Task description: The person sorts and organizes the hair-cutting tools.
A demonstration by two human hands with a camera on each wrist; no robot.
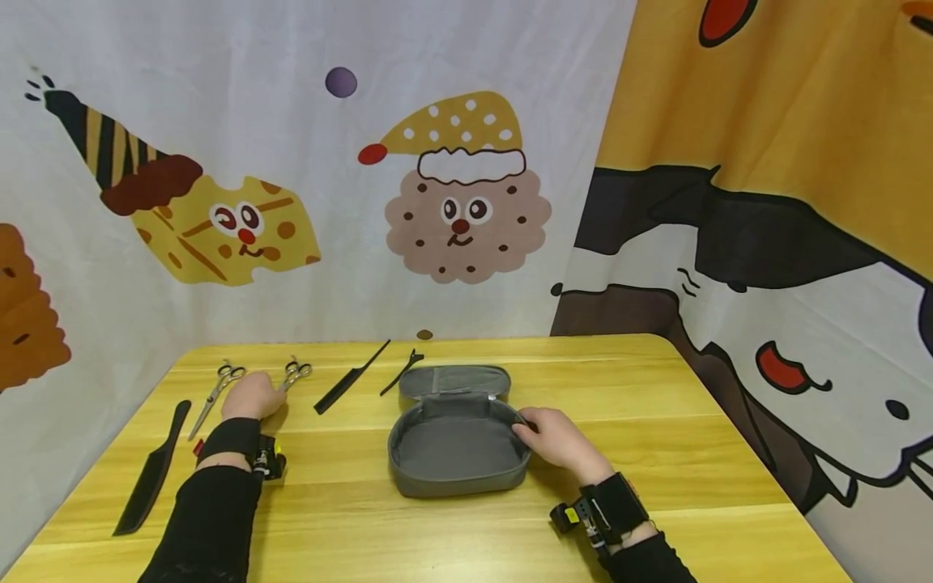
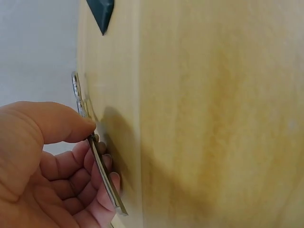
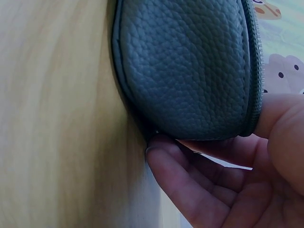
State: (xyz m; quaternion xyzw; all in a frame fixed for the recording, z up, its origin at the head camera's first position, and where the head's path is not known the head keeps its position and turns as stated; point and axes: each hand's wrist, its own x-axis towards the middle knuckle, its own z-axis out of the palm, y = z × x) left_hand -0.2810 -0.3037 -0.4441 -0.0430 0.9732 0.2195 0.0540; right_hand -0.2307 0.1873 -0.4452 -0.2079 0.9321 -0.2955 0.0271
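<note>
My left hand point(image 1: 253, 397) pinches a pair of silver scissors point(image 2: 105, 173) between thumb and fingers; their finger rings point(image 1: 295, 371) show past the hand, while the hand covers the blades in the head view. The scissors are tilted close over the table. My right hand point(image 1: 560, 439) grips the right rim of an open grey zip case point(image 1: 466, 486), thumb at the zipper and fingers against the outer wall. The case stands on the table with its lid point(image 1: 474, 377) folded back, its inside bare. Pebbled grey material point(image 3: 185, 71) fills the right wrist view.
A second pair of scissors point(image 1: 211, 401) lies just left of my left hand. Farther left is a wide black comb point(image 1: 151, 478). Between hand and case lie a black tail comb point(image 1: 350, 380) and a dark hair clip point(image 1: 401, 372). A printed curtain point(image 1: 350, 243) hangs behind the table.
</note>
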